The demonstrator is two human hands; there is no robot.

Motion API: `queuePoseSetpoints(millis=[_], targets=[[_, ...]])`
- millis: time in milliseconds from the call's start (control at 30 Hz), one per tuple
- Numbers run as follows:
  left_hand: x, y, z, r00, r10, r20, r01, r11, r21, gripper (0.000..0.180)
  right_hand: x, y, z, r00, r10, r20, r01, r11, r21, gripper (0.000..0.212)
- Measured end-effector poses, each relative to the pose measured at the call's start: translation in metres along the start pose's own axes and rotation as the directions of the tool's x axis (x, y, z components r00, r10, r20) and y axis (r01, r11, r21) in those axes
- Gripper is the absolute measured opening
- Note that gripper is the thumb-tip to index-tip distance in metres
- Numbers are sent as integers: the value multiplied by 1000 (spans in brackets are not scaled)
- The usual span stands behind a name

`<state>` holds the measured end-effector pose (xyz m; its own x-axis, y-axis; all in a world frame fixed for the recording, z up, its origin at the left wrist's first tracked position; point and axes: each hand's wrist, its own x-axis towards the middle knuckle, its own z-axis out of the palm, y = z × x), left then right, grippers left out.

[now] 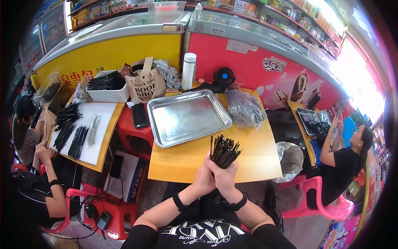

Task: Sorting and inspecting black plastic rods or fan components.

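Over the near edge of the wooden surface [178, 166], head view: left hand [203, 177] and right hand [225, 176] both observed closed around one bundle of thin black strips [225, 152]. Metal tray [188, 116] lies farther off, to the left; filled plastic bag [245, 110] just right of it.

Blown-out white glare upper right, fisheye-bent edges, black corners

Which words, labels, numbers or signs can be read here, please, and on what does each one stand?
I won't copy the wording, but lettering stands on these:
Tan bag: large dark letters.
Black T-shirt: large white letters.
Yellow cabinet front: red characters.
Red cabinet front: stylised characters.
White notice on the red front: too small to read.
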<state>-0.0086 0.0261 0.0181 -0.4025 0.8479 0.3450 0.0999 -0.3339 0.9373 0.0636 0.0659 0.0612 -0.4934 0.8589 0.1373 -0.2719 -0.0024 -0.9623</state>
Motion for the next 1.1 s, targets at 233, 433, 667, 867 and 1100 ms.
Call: queuePoseSetpoints(millis=[233, 433, 667, 867, 1100], targets=[[-28, 34, 11, 982, -187, 4, 187, 981, -46, 79, -10, -23, -8, 989, 121, 86, -122, 993, 2, 30], [-54, 36, 9, 986, -169, 16, 165, 975, 149, 91, -25, -7, -18, 967, 208, 148, -220, 973, 71, 40], [-62, 57, 8, 923, -365, 121, 234, 782, 578, 97, -48, 2, -31, 941, 337, -6, -312, 878, 363, 26], [-74, 30, 2, 945, -57, 322, 12, 990, 140, 131, -55, 11, -47, 890, 457, -8, -395, 777, 490, 17], [-82, 55, 7, 770, -462, 440, 593, 773, -226, 115, -60, 5, -56, 895, 446, 31, -388, 740, 550, 8]])
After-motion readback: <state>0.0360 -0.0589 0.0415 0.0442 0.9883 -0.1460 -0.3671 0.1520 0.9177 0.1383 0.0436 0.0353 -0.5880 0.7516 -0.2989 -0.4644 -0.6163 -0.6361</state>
